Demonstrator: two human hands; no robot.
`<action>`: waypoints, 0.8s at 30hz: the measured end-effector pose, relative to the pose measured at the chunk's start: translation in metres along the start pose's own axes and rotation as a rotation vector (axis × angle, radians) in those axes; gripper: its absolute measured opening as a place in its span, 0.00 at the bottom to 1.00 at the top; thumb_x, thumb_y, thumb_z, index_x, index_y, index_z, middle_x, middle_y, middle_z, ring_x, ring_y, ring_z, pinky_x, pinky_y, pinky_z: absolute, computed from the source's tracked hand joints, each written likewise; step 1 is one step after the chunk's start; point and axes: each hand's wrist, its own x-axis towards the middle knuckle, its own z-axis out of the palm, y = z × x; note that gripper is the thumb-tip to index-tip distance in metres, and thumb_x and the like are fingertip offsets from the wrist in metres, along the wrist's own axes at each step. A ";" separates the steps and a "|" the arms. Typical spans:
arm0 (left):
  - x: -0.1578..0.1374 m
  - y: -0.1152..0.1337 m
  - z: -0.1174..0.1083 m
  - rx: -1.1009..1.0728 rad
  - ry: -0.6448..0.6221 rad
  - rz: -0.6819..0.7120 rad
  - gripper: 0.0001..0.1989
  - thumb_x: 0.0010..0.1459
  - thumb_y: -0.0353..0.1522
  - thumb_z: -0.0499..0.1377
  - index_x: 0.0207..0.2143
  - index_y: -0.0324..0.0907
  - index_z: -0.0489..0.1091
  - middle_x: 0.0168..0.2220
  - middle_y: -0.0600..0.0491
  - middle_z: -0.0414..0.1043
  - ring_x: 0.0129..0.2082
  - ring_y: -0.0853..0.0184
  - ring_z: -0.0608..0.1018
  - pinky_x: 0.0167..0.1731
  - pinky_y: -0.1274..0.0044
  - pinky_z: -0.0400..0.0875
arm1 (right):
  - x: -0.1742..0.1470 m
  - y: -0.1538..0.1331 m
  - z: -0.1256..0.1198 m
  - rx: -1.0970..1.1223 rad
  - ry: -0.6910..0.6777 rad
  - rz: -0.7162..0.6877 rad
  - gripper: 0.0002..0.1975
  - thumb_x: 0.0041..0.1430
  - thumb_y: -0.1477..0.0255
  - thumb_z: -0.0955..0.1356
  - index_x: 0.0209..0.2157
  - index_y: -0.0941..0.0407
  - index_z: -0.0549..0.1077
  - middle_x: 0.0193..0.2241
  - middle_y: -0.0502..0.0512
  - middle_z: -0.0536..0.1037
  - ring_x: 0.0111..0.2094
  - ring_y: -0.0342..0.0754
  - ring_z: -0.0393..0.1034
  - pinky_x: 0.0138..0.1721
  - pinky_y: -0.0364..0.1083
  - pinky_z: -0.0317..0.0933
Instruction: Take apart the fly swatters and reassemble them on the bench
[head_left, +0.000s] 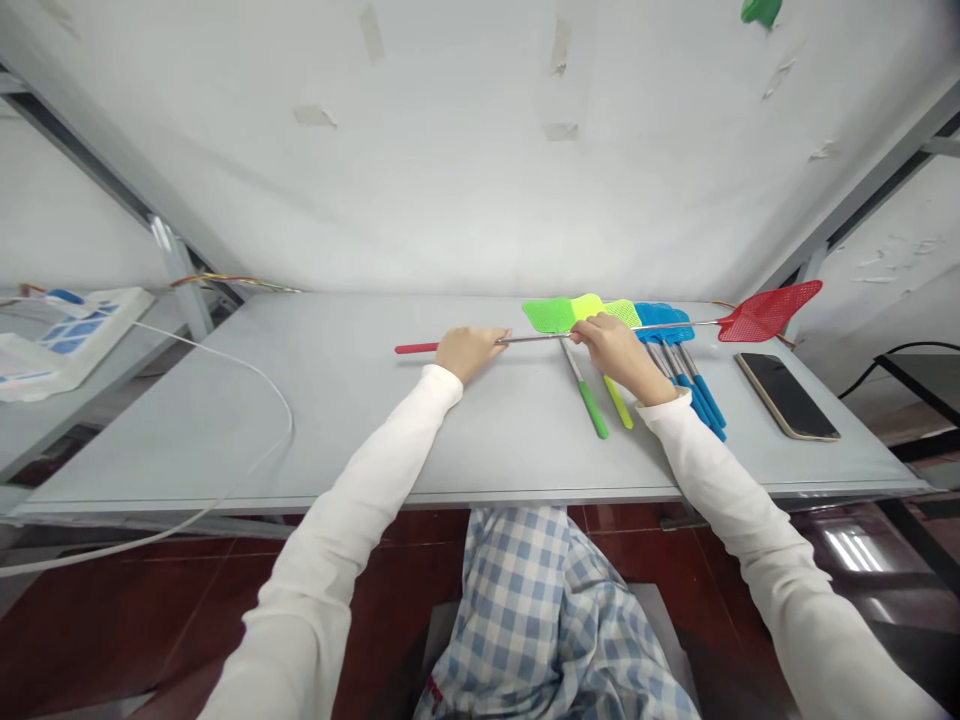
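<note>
A red fly swatter (772, 312) with a long metal shaft lies sideways in my two hands, its handle to the left and its leaf-shaped head to the right. My left hand (469, 352) is closed round the shaft near the red handle. Further along, my right hand (616, 350) grips the same shaft, above other swatters on the table. Those are a green fly swatter (592, 408), a yellow fly swatter (619, 402) partly hidden by my right hand, and several blue fly swatters (705, 398) bunched to the right.
A phone (787, 395) lies on the right of the grey table (337, 430). A white cable (289, 420) curves over the table's left part. Beyond it, a white and blue object (75, 340) rests on a neighbouring surface. A white wall (450, 180) stands behind the table.
</note>
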 end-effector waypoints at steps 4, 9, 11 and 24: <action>-0.006 0.031 -0.003 -0.042 0.001 0.043 0.21 0.67 0.42 0.46 0.51 0.49 0.73 0.36 0.44 0.79 0.38 0.57 0.80 0.33 0.73 0.65 | 0.000 -0.026 0.006 -0.008 0.030 -0.092 0.15 0.69 0.68 0.57 0.37 0.57 0.71 0.32 0.59 0.75 0.36 0.52 0.65 0.39 0.48 0.53; -0.010 0.039 -0.006 -0.063 -0.031 0.044 0.19 0.65 0.41 0.48 0.50 0.47 0.73 0.36 0.44 0.79 0.38 0.56 0.80 0.32 0.73 0.65 | 0.001 -0.045 0.008 0.079 0.071 -0.019 0.15 0.69 0.65 0.56 0.45 0.58 0.67 0.35 0.59 0.76 0.35 0.50 0.67 0.38 0.47 0.56; -0.008 0.034 -0.005 -0.061 -0.020 0.033 0.19 0.66 0.41 0.48 0.51 0.48 0.73 0.36 0.45 0.79 0.38 0.56 0.80 0.33 0.73 0.64 | 0.002 -0.043 0.006 0.064 0.080 -0.018 0.15 0.68 0.63 0.57 0.46 0.57 0.67 0.35 0.59 0.76 0.36 0.51 0.67 0.39 0.47 0.56; 0.002 -0.043 0.002 -0.014 0.096 -0.177 0.23 0.63 0.46 0.47 0.37 0.45 0.77 0.30 0.43 0.77 0.34 0.58 0.76 0.30 0.74 0.54 | -0.018 0.054 -0.002 -0.307 0.000 0.059 0.12 0.65 0.68 0.61 0.40 0.57 0.74 0.37 0.59 0.76 0.42 0.53 0.65 0.50 0.53 0.50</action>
